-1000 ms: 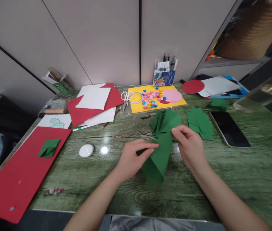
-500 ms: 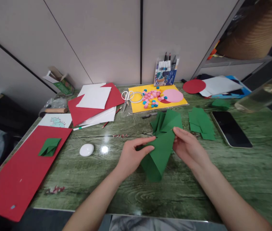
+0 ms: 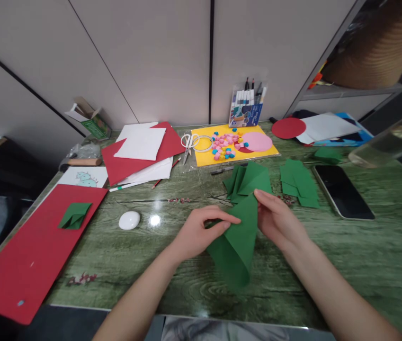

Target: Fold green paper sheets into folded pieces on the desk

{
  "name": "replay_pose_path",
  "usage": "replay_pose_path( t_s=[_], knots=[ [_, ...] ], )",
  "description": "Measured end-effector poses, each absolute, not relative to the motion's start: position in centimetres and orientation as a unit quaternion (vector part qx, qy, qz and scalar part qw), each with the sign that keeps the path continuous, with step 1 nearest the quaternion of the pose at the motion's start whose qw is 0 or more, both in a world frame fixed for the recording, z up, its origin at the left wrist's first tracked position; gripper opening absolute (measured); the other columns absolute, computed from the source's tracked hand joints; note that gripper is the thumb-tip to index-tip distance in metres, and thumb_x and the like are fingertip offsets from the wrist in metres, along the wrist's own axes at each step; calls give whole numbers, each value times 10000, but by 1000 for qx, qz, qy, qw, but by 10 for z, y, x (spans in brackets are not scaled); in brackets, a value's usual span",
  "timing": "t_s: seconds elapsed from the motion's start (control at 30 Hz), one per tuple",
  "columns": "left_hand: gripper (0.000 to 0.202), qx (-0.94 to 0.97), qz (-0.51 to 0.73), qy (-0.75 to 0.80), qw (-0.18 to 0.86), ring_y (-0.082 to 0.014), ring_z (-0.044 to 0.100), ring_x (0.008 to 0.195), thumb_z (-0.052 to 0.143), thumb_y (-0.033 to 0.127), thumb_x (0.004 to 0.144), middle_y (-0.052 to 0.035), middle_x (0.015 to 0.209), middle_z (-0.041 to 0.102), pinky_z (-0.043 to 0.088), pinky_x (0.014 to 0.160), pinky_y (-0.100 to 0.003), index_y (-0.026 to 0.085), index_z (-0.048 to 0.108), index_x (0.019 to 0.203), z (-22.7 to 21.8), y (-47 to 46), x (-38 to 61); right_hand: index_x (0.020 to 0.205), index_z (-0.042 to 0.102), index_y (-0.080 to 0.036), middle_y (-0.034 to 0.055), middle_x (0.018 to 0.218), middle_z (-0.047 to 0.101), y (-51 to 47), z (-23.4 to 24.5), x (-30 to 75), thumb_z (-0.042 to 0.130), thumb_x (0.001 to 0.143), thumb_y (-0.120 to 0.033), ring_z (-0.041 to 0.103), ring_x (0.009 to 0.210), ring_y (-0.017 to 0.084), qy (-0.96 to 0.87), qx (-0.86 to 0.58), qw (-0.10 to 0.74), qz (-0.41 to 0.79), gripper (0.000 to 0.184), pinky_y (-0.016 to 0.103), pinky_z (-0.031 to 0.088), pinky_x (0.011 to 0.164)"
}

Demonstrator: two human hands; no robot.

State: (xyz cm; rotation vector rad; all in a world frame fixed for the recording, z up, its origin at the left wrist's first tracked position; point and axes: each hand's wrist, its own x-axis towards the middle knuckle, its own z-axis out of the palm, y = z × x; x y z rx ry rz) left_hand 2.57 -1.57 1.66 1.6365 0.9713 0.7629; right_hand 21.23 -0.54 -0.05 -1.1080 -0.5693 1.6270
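Between my two hands, just above the table, is a sheet of green paper [image 3: 240,239], bent over into a cone-like fold with a rounded lower edge. My left hand [image 3: 201,232] pinches its left side between thumb and fingers. At the upper right tip, my right hand [image 3: 279,215] grips the paper with thumb and forefinger. Right behind it lie several folded green pieces [image 3: 248,180] in a pile. Flat green paper pieces [image 3: 298,184] rest to the right of that pile. One small folded green piece [image 3: 75,216] sits on a red sheet [image 3: 26,265] at the left.
A phone [image 3: 343,192] and a clear bottle [image 3: 387,142] stand at the right. Scissors [image 3: 187,146] and small pink, blue and yellow balls [image 3: 227,144] lie on a yellow sheet [image 3: 204,158]. A white oval object [image 3: 129,220] is left of my hands. Behind is a marker box [image 3: 245,111].
My left hand has slid a little to the right along the green paper. The paper's lower curl has swung right and down, while my right hand keeps its hold.
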Motion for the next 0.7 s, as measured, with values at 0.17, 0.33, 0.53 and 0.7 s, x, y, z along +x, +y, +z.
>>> replay_pose_path(
  t_s=[0.17,0.33,0.53,0.7],
  knots=[
    [176,695,304,407,508,-144,592,723,585,216,788,-40,804,686,450,659,-240,210,717,905,17,-15,25,553,522,-184,-28,554,461,-5,-3,213,721,656,-348,421,525,97,-271,-466,530,654,277,223,362,512],
    [172,698,326,435,467,-144,596,724,590,197,781,-35,787,683,450,677,-243,214,719,895,14,-16,28,602,581,-185,-22,586,478,-4,-4,219,683,685,-396,429,586,117,-375,-509,519,575,248,246,338,553],
    [175,680,350,458,452,-153,603,745,581,199,782,-35,804,681,459,685,-250,220,714,893,14,-16,28,538,590,-178,-29,543,480,-4,-3,222,722,628,-366,403,553,111,-449,-529,445,565,247,254,297,533],
    [225,646,340,453,512,-165,612,789,606,242,766,-48,901,693,464,676,-248,215,691,972,11,-16,26,481,508,-179,-47,490,450,-7,-3,216,756,580,-303,411,480,98,-301,-479,446,694,294,245,310,498]
  ],
)
